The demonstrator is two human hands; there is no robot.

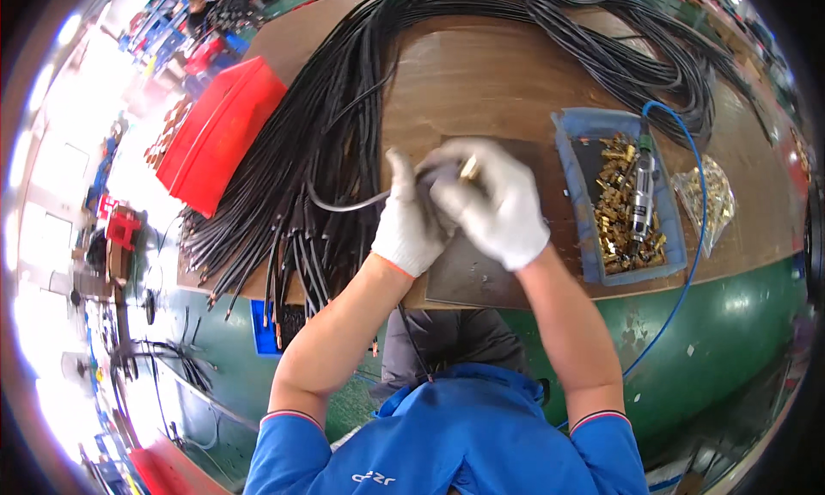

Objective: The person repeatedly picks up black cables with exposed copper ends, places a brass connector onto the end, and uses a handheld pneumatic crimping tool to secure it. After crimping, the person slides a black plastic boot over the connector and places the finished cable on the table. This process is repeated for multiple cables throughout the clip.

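Observation:
Both hands wear white gloves and meet over the near middle of the table. My left hand [406, 229] is closed round a black cable [348, 208], its thumb pointing up. The cable runs in from the bundle at the left. Close against it, my right hand [503, 201] has its fingers curled round a small brass fitting [469, 168] at the cable's end. Blur and the fingers hide how the fitting sits on the cable. Under the hands lies a dark flat plate [481, 276].
A thick bundle of black cables [344, 91] covers the table's left and back, copper ends toward me. A red bin [225, 134] stands at the left. At the right, a blue tray [636, 278] holds brass fittings and an air tool [642, 194] on a blue hose [703, 211], beside a plastic bag [709, 198].

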